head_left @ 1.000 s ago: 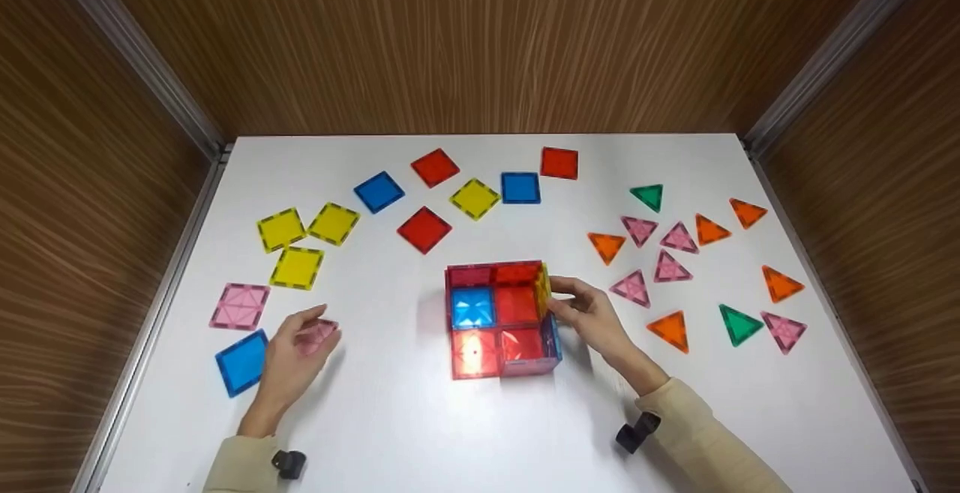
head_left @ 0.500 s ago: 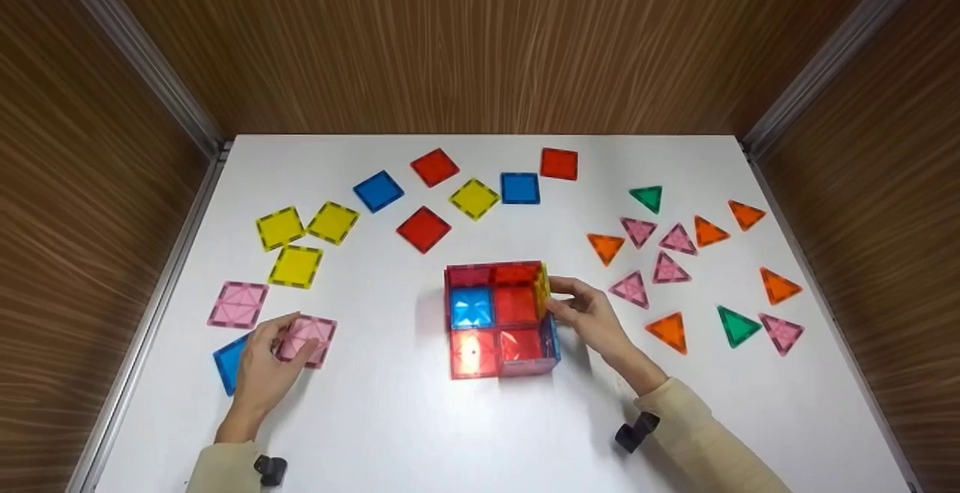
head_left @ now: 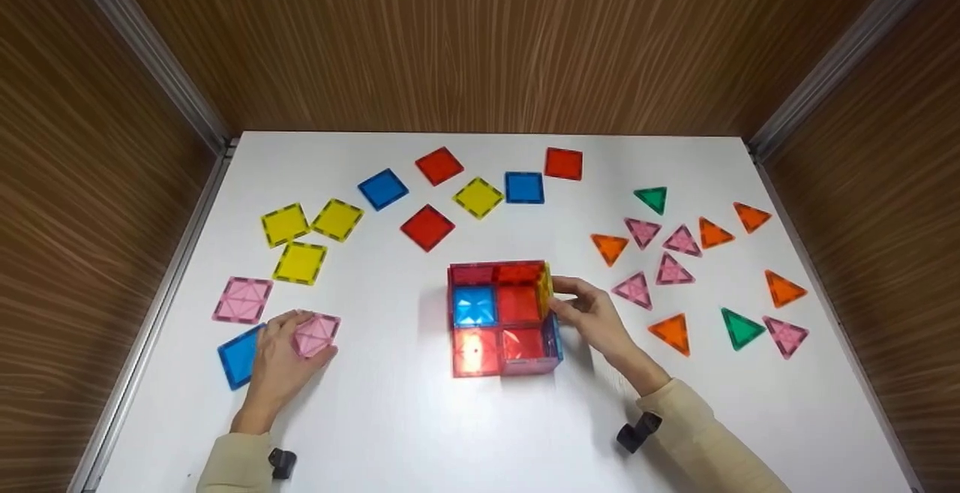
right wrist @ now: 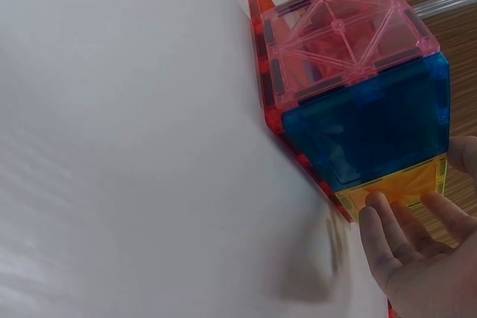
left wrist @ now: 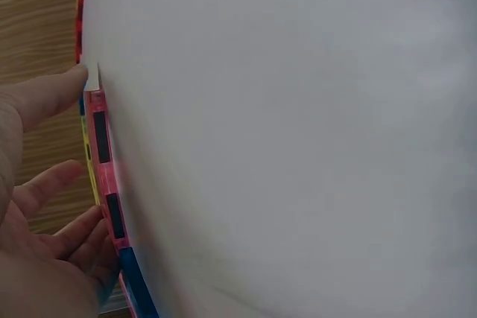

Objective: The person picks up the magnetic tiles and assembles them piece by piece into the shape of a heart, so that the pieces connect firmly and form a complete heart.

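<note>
My left hand [head_left: 279, 362] pinches a translucent pink square magnetic tile [head_left: 315, 335] between thumb and fingers, beside a blue square tile [head_left: 238, 358] that it partly covers. In the left wrist view, pink tile edges [left wrist: 110, 176] show near the fingers. Right of centre stands a box-like build [head_left: 499, 320] of red, blue, yellow and pink tiles. Its top is uncovered and its front left side has no wall. Fingers of my right hand [head_left: 596, 322] touch the outside of its yellow wall [right wrist: 402, 184], with the thumb at the rim. A blue wall [right wrist: 373, 121] adjoins the yellow one.
Yellow square tiles [head_left: 300, 263] and a pink square tile [head_left: 243, 300] lie at the left. Red [head_left: 427, 228] and blue squares [head_left: 524, 187] lie towards the back. Orange [head_left: 671, 333], pink and green triangles [head_left: 741, 328] are scattered at the right. Wood-grain walls [head_left: 487, 43] surround the table.
The pink tile in my left hand has turned: steeply tilted at first, then broad face up, now slightly turned again. The left hand shifted left, then back right. My right hand stays at the build.
</note>
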Action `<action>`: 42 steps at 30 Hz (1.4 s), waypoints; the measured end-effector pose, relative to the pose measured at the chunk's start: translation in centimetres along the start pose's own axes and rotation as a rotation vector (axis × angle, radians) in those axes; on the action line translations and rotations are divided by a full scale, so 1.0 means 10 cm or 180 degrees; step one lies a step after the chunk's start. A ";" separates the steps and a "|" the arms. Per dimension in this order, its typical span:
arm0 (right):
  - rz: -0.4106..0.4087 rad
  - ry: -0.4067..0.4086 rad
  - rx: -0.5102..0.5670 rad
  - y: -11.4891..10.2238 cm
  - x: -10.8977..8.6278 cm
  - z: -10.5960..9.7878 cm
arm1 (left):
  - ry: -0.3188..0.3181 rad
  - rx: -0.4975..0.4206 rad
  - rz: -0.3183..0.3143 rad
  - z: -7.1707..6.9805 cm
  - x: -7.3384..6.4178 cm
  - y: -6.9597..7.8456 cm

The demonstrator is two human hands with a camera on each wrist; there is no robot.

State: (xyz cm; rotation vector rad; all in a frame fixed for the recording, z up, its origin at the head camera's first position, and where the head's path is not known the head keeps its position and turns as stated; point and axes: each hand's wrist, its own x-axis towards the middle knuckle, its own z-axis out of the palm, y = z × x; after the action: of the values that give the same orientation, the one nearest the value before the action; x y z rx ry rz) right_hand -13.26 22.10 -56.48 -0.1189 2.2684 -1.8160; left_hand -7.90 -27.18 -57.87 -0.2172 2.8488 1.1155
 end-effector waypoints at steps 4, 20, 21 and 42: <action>-0.0004 -0.0003 0.0026 0.00 0.00 0.00 | 0.0040 0.0115 -0.0017 0.01 0.01 0.04; -0.0028 0.0008 0.0047 -0.01 0.03 0.00 | -0.0177 -0.1032 -0.0232 0.30 -0.02 0.59; -0.0033 0.0012 0.0047 -0.01 0.03 0.00 | -0.0207 -0.1128 -0.0254 0.33 -0.04 0.63; -0.0063 -0.0012 0.0095 0.01 0.01 -0.01 | -0.0863 -0.2588 -0.0418 0.86 -0.32 1.07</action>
State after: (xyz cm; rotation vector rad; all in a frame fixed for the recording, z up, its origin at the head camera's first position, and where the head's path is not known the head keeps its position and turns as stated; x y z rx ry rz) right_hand -13.33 22.19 -56.61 -0.1399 2.2442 -1.8569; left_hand -6.29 -13.23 -56.66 -0.2588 1.9807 2.0168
